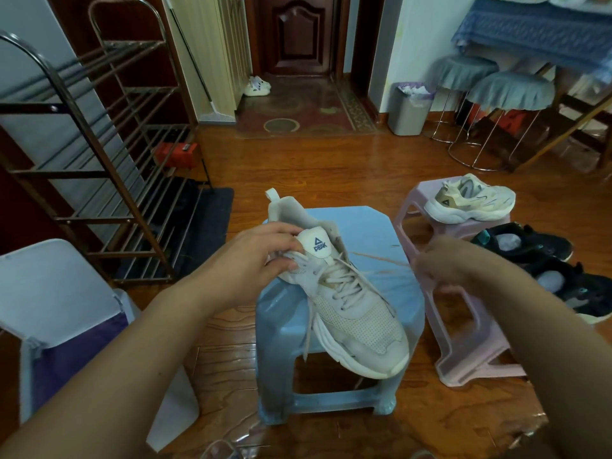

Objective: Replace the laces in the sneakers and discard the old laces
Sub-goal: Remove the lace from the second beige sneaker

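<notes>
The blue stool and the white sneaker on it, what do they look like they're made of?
The blue stool looks like moulded plastic: one-piece body, smooth, with a glossy sheen on its legs. The white sneaker seems to have a synthetic or leather-like upper with a perforated toe panel, flat woven-looking laces, and a thick matte foam or rubber sole; the exact fabric is hard to tell.

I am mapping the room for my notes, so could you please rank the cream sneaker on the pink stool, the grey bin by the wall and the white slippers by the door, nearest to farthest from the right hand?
From the right hand:
1. Cream sneaker, just beyond it on the pink stool.
2. Grey bin, farther back by the wall.
3. White slippers, farthest, by the door.
</notes>
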Demonstrator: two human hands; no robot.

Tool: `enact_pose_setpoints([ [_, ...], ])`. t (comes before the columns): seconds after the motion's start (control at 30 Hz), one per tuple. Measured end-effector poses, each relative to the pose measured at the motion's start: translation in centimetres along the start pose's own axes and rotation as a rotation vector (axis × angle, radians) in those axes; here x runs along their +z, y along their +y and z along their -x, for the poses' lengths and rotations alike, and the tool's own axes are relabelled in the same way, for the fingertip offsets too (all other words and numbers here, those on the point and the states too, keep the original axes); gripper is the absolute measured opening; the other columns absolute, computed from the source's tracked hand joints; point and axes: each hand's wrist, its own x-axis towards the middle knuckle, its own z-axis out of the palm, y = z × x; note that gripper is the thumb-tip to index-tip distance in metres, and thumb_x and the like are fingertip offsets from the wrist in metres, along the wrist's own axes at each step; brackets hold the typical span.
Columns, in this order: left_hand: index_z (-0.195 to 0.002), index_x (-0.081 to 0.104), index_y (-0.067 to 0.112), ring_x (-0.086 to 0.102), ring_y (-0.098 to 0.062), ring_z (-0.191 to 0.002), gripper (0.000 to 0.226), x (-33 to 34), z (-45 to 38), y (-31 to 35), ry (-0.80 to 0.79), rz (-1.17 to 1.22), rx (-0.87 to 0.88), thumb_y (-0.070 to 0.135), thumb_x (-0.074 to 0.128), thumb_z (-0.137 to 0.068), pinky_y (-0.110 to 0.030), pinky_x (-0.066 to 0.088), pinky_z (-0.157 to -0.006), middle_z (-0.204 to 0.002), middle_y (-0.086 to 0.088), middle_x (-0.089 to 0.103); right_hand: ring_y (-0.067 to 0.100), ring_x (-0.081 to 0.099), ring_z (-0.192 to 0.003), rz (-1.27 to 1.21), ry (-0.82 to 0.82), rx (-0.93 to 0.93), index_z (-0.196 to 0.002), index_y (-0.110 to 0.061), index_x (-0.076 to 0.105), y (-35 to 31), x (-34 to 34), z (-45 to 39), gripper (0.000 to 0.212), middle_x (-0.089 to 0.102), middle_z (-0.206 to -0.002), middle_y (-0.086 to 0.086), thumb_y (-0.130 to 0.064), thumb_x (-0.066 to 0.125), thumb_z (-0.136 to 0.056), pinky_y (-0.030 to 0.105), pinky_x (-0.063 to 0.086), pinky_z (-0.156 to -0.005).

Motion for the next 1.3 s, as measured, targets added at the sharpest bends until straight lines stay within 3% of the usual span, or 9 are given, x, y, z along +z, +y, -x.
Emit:
enact_pose_setpoints([
  [0.1,-0.111,0.074,0.030,0.048,0.006,-0.125,0.019,0.1,-0.1,-0.1,-0.002,-0.004,-0.002,0.020,0.069,-0.096,-0.013,0.038,-0.101,-0.133,0.030,0.051,0.028,0.062,-0.085,0.190,0.000,0.023,-0.104,-0.002,0.065,1.3,0.5,-0.6,0.018,0.068,-0.104,0.017,-0.018,0.058,-0.098,0.032,0.049,-0.070],
  [0.23,-0.112,0.073,0.031,0.049,0.005,-0.124,0.019,0.2,-0.2,-0.1,-0.001,-0.009,-0.002,0.020,0.069,-0.096,-0.014,0.039,-0.100,-0.137,0.025,0.053,0.011,0.062,-0.102,-0.194,0.184,-0.404,-0.125,-0.021,0.065,-2.5,1.8,0.0,0.025,0.066,-0.121,-0.006,-0.021,0.055,-0.101,0.028,0.050,-0.085],
  [0.33,-0.112,0.073,0.030,0.050,0.004,-0.123,0.020,0.3,-0.3,0.0,0.003,-0.025,0.014,0.019,0.069,-0.096,-0.012,0.038,-0.099,-0.136,0.026,0.053,0.001,0.064,-0.090,-0.200,0.153,-0.607,-0.107,-0.025,0.075,-4.9,3.8,1.2,0.014,0.073,-0.099,-0.011,-0.021,0.069,-0.095,0.020,0.047,-0.080],
  [0.43,-0.112,0.073,0.030,0.049,0.006,-0.122,0.020,0.2,-0.2,-0.1,0.003,-0.016,0.005,0.018,0.070,-0.096,-0.006,0.035,-0.097,-0.134,0.028,0.052,0.010,0.066,-0.076,-0.215,0.237,-0.509,-0.078,-0.021,0.072,-4.1,3.4,-0.4,0.012,0.071,-0.078,-0.004,-0.020,0.074,-0.090,0.030,0.055,-0.071],
  [0.6,-0.114,0.073,0.029,0.049,0.003,-0.124,0.022,0.1,-0.1,-0.1,-0.003,-0.023,0.004,0.017,0.070,-0.096,-0.010,0.035,-0.099,-0.134,0.027,0.051,0.030,0.062,-0.082,-0.198,0.411,0.201,-0.099,0.000,0.064,3.3,-0.5,-4.0,0.017,0.063,-0.089,0.012,-0.016,0.062,-0.092,0.037,0.050,-0.069],
  [0.7,-0.112,0.072,0.032,0.049,0.003,-0.124,0.021,0.1,-0.3,-0.1,-0.016,-0.019,-0.005,0.019,0.069,-0.096,-0.012,0.036,-0.099,-0.135,0.028,0.051,0.036,0.062,-0.098,0.072,0.345,0.073,-0.105,-0.007,0.064,4.1,0.0,-4.1,0.014,0.060,-0.096,0.014,-0.012,0.055,-0.095,0.038,0.047,-0.075],
  [0.9,-0.110,0.072,0.036,0.045,0.012,-0.122,0.020,0.1,-0.5,0.0,-0.025,0.006,-0.024,0.021,0.070,-0.096,-0.012,0.036,-0.099,-0.129,0.036,0.050,-0.002,0.064,-0.088,-0.201,0.164,-0.619,-0.098,-0.032,0.073,-3.9,3.7,0.4,0.011,0.072,-0.094,-0.016,-0.022,0.071,-0.094,0.015,0.048,-0.078],
  [1.17,-0.108,0.069,0.037,0.046,0.008,-0.126,0.019,0.4,0.0,0.2,-0.015,0.053,-0.032,0.020,0.067,-0.098,-0.019,0.039,-0.104,-0.129,0.040,0.048,0.025,0.057,-0.068,-0.001,0.502,0.015,-0.087,-0.011,0.069,2.6,0.6,-4.5,0.023,0.060,-0.072,0.005,-0.027,0.057,-0.097,0.030,0.042,-0.057],
  [1.3,-0.113,0.068,0.031,0.049,0.001,-0.126,0.017,0.9,-0.2,0.4,-0.012,0.089,-0.045,0.022,0.064,-0.099,-0.032,0.045,-0.107,-0.133,0.031,0.052,0.024,0.062,-0.083,0.085,0.538,-0.186,-0.107,-0.014,0.069,1.3,0.7,-2.5,0.020,0.066,-0.093,0.006,-0.027,0.060,-0.095,0.038,0.054,-0.076],
])
